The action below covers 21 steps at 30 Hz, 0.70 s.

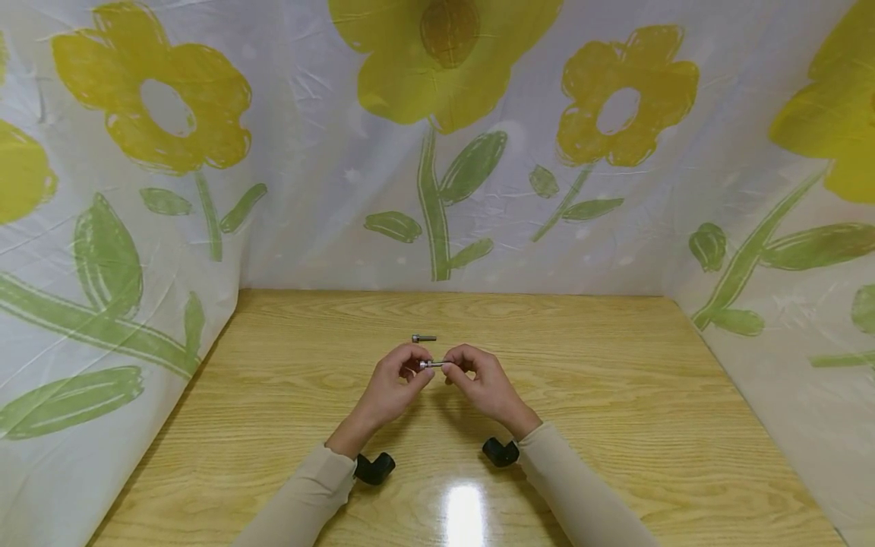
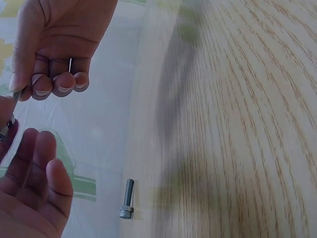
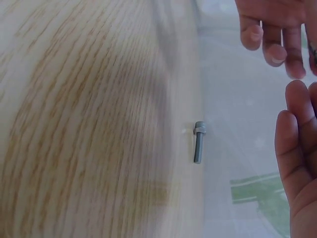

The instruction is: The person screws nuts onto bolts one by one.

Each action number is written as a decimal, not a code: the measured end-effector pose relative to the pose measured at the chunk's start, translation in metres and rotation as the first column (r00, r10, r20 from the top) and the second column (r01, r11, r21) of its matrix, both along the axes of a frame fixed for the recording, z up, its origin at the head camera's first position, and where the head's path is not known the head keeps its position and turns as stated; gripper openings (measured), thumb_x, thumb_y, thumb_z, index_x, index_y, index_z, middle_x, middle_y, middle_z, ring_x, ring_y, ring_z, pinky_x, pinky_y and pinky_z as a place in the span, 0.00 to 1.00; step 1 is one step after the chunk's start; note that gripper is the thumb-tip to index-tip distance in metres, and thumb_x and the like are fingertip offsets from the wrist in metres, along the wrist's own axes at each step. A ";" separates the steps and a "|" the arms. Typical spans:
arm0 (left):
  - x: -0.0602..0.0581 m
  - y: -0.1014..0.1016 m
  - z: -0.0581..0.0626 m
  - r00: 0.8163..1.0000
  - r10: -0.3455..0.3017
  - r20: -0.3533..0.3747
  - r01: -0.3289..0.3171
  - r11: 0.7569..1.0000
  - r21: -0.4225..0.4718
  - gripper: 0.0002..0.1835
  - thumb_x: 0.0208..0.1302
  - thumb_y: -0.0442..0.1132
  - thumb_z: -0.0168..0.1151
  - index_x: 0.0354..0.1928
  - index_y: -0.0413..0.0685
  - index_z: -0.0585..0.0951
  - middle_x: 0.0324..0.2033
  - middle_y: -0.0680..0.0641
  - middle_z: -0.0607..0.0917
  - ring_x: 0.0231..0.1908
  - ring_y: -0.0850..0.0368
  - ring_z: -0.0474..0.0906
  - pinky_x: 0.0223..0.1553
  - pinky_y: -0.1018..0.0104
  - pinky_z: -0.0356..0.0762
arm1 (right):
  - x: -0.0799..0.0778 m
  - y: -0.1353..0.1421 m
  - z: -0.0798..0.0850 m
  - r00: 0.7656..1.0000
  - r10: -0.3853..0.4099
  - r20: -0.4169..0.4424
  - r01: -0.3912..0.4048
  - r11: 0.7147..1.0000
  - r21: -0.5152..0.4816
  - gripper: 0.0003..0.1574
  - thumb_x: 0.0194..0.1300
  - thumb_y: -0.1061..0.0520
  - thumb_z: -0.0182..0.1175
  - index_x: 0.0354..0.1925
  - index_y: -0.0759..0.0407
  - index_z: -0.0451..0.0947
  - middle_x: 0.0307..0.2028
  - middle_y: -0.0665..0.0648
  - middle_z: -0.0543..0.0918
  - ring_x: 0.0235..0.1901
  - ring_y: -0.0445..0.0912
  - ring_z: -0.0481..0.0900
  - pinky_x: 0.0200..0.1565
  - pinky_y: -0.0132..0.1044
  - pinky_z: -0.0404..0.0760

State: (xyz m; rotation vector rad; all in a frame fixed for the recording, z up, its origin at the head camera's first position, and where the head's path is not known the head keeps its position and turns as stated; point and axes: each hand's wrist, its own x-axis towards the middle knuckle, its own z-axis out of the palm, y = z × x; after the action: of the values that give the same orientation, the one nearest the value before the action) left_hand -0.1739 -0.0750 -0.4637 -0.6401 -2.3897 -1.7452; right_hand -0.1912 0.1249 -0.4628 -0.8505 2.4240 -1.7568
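Observation:
My left hand (image 1: 391, 387) pinches the head end of a small metal bolt (image 1: 437, 364) between thumb and fingers. At the bolt's threaded end, my right hand (image 1: 487, 385) pinches with thumb and forefinger. The bolt lies roughly level above the table, its head towards the left; a nut seems to sit near the head, partly hidden by fingers. In the left wrist view the right hand's other fingers (image 2: 63, 84) are loosely curled. A second bolt (image 3: 198, 144) lies on the table just beyond the hands, with a nut close up against its head.
The wood-grained table (image 1: 588, 365) is bordered at the back and sides by a white cloth (image 1: 301, 190) printed with yellow flowers. Black wrist-worn pieces (image 1: 374, 469) show beside both forearms. Light glares off the table near its front.

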 end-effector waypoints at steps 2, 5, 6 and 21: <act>0.000 0.000 0.000 1.000 0.009 0.012 -0.009 1.000 -0.014 0.04 0.68 0.41 0.60 0.41 0.51 0.79 0.39 0.52 0.79 0.36 0.57 0.75 0.35 0.65 0.74 | 0.000 0.000 0.000 1.000 0.000 0.000 0.000 1.000 -0.004 0.16 0.71 0.52 0.56 0.42 0.66 0.76 0.32 0.61 0.80 0.33 0.54 0.81 0.35 0.39 0.78; 0.000 0.000 0.000 0.999 0.019 0.032 -0.018 1.000 -0.023 0.07 0.69 0.44 0.59 0.42 0.51 0.80 0.40 0.52 0.79 0.37 0.57 0.74 0.36 0.65 0.75 | 0.000 -0.001 0.000 1.000 -0.006 0.000 0.006 1.000 -0.005 0.14 0.71 0.54 0.55 0.41 0.65 0.76 0.31 0.57 0.80 0.33 0.55 0.81 0.36 0.38 0.78; 0.000 0.000 0.000 0.999 0.017 0.038 -0.016 1.000 -0.019 0.08 0.68 0.44 0.59 0.43 0.51 0.80 0.40 0.52 0.79 0.37 0.57 0.75 0.36 0.65 0.75 | 0.001 -0.001 0.001 1.000 -0.009 0.002 0.009 1.000 -0.002 0.13 0.71 0.54 0.55 0.41 0.65 0.76 0.31 0.57 0.80 0.33 0.55 0.81 0.36 0.38 0.78; 0.012 0.003 0.021 1.000 0.020 -0.024 -0.021 0.999 -0.031 0.09 0.62 0.26 0.61 0.44 0.36 0.78 0.41 0.39 0.80 0.37 0.51 0.75 0.35 0.62 0.75 | 0.019 -0.007 0.036 1.000 -0.010 0.017 0.010 1.000 0.009 0.04 0.70 0.66 0.54 0.39 0.63 0.76 0.31 0.55 0.79 0.34 0.62 0.79 0.36 0.38 0.78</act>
State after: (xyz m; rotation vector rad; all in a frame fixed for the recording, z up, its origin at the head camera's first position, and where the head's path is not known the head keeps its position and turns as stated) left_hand -0.1620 -0.0717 -0.4424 -0.6337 -2.4042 -1.6855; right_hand -0.1722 0.1184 -0.4266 -0.8198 2.4282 -1.7478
